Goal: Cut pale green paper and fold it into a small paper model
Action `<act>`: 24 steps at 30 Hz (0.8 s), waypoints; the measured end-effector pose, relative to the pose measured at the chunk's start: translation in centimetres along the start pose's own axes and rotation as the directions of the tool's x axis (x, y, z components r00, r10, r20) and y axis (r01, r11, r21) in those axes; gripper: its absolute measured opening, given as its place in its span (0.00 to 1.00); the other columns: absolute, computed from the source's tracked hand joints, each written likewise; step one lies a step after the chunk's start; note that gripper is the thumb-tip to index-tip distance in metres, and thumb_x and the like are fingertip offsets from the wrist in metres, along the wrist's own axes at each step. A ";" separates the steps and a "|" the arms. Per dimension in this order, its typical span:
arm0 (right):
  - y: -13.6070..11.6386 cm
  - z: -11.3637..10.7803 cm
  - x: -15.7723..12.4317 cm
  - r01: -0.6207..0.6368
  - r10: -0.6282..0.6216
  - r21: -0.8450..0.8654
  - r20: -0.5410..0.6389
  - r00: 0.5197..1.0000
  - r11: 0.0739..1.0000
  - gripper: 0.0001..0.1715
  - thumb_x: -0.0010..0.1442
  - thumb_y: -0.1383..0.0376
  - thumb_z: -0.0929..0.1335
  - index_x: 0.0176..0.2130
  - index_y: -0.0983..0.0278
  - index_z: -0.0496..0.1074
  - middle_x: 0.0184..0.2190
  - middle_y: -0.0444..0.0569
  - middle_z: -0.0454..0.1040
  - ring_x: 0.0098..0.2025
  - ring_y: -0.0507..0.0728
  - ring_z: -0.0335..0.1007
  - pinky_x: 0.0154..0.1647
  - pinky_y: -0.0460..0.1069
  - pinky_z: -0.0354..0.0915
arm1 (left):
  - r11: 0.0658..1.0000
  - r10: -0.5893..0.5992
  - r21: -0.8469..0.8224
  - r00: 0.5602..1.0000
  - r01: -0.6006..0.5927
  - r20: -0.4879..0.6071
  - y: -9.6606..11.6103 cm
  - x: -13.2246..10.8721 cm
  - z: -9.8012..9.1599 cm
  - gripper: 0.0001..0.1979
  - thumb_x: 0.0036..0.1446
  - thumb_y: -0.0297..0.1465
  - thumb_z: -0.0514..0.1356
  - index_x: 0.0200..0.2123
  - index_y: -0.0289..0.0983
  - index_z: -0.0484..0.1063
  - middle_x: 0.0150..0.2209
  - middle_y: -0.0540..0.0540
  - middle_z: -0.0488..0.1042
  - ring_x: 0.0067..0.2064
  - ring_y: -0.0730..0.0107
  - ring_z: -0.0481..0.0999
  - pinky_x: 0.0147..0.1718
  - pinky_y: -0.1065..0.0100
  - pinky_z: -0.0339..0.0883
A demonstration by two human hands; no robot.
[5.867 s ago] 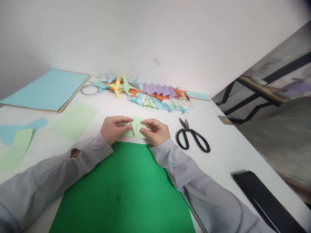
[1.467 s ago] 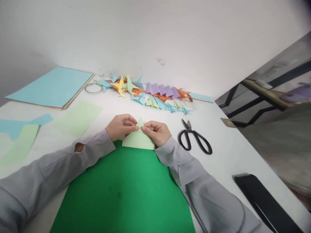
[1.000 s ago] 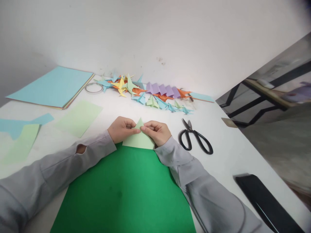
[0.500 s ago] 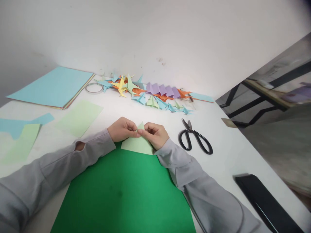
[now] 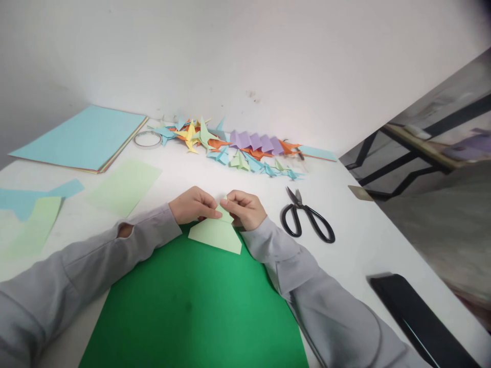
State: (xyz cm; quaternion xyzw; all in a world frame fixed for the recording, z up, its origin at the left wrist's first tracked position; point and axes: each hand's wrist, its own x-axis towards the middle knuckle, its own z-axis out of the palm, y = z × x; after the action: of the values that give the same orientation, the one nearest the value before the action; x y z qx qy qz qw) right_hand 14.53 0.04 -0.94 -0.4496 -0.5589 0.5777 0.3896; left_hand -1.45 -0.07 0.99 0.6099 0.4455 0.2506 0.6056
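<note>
A pale green piece of folded paper (image 5: 215, 235) is held over the far edge of a green sheet (image 5: 187, 301). My left hand (image 5: 195, 205) pinches its left side between thumb and fingers. With thumb and forefinger closed, my right hand (image 5: 247, 208) grips the upper right part near the tip. A crease runs across the paper just below the fingers, and its wide lower edge spreads toward me. The curled fingers hide part of the top.
Black-handled scissors (image 5: 307, 213) lie right of my hands. Folded paper shapes (image 5: 203, 137) line the wall beside a tape roll (image 5: 148, 139). Stacked coloured sheets (image 5: 82, 138), a light green sheet (image 5: 125, 186) and blue scraps (image 5: 38, 197) lie left. A black case (image 5: 418, 317) is near right.
The paper has turned slightly, its lower right corner coming down and clear of my right hand. My right fingers have shifted a little along the upper part, and a crease now shows.
</note>
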 end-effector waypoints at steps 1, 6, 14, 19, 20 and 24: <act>0.0 0.0 0.0 -0.009 0.009 0.001 -0.006 1.000 1.000 0.21 0.39 0.50 0.72 0.19 0.64 0.64 0.09 0.35 0.57 0.10 0.44 0.48 0.08 0.42 0.44 | 1.000 -0.002 0.004 1.000 0.002 0.001 0.1 0.0 0.0 0.14 0.38 0.32 0.62 0.11 0.33 0.61 0.10 0.56 0.56 0.14 0.84 0.52 0.14 0.75 0.43; 0.2 0.0 0.4 0.009 -0.009 0.010 -0.041 0.999 1.000 0.23 0.44 0.49 0.69 0.15 0.64 0.63 0.09 0.38 0.58 0.11 0.45 0.50 0.10 0.42 0.45 | 1.000 -0.024 -0.019 1.000 0.024 -0.010 0.2 -0.1 0.1 0.13 0.37 0.30 0.63 0.11 0.33 0.63 0.10 0.56 0.57 0.15 0.84 0.54 0.15 0.76 0.44; 0.8 -0.9 1.5 -0.012 0.049 0.352 -0.095 0.994 0.936 0.31 0.42 0.39 0.66 0.25 0.65 0.71 0.19 0.44 0.68 0.19 0.48 0.63 0.17 0.43 0.58 | 0.928 -0.078 -0.370 0.946 -0.046 -0.314 -0.1 0.1 0.8 0.11 0.31 0.33 0.69 0.16 0.32 0.71 0.16 0.52 0.68 0.19 0.78 0.66 0.18 0.75 0.60; 0.5 -1.3 1.4 0.018 0.032 0.425 -0.111 0.993 0.905 0.30 0.36 0.42 0.70 0.28 0.64 0.70 0.23 0.45 0.71 0.21 0.52 0.66 0.15 0.46 0.63 | 0.839 -0.036 -0.500 0.896 -0.214 -0.443 -0.4 0.5 0.5 0.13 0.31 0.34 0.70 0.20 0.31 0.73 0.21 0.49 0.71 0.26 0.73 0.71 0.27 0.71 0.67; 0.5 -1.2 1.3 0.037 0.005 0.385 -0.106 0.994 0.922 0.29 0.35 0.45 0.72 0.29 0.64 0.70 0.23 0.44 0.71 0.20 0.51 0.66 0.14 0.45 0.63 | 0.829 -0.032 -0.507 0.886 -0.235 -0.463 -0.5 0.5 0.5 0.13 0.31 0.34 0.70 0.20 0.31 0.73 0.21 0.49 0.70 0.26 0.74 0.71 0.27 0.72 0.67; 0.7 -0.5 0.8 0.090 -0.080 0.157 -0.071 0.994 0.984 0.24 0.36 0.53 0.74 0.31 0.66 0.71 0.19 0.43 0.71 0.17 0.49 0.64 0.16 0.45 0.61 | 0.842 0.019 -0.452 0.854 -0.294 -0.521 -0.9 0.5 0.6 0.13 0.35 0.35 0.68 0.17 0.31 0.71 0.17 0.52 0.65 0.21 0.80 0.65 0.22 0.75 0.62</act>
State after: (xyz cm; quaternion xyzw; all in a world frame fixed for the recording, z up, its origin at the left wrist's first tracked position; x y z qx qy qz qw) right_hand 14.77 0.85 -1.73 -0.4111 -0.5166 0.5887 0.4665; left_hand -0.87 -0.06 -0.07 0.3751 0.4491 0.5589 0.5876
